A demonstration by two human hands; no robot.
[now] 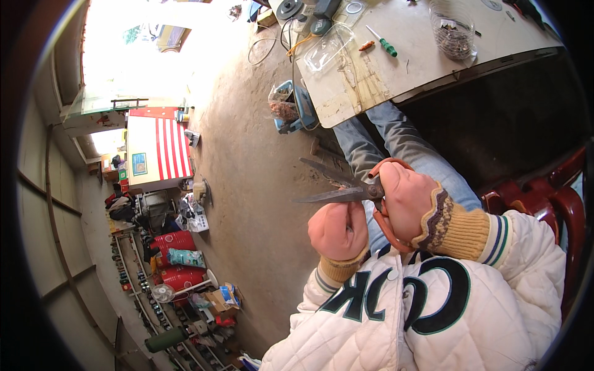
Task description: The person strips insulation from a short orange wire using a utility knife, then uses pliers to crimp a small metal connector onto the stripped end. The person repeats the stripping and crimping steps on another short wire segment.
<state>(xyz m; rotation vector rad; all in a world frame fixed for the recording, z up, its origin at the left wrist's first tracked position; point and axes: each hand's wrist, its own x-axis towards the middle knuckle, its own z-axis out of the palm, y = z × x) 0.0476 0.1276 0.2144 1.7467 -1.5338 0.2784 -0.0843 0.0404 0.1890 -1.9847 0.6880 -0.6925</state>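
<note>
My right hand (405, 201) is closed around the orange handles of a large pair of scissors (373, 191), with its dark metal blades apart and pointing left over my lap. My left hand (336, 230) is closed just below the lower blade, fingertips pressed together; what it holds is hidden. A small pale piece shows between the blades, too small to make out. Beyond my knees a worn white table (414, 71) carries a green-handled screwdriver (387, 46), a small orange-brown item (366, 46), a clear plastic container of small dark pieces (453, 40), and a clear empty tray (327, 51).
A blue crate with bagged material (291, 105) is beside the table on the concrete floor (247, 161). A dark red plastic chair (560, 210) is at my right. Along the left are a red-striped box (158, 148), red drums (179, 244), shelving and several piled items.
</note>
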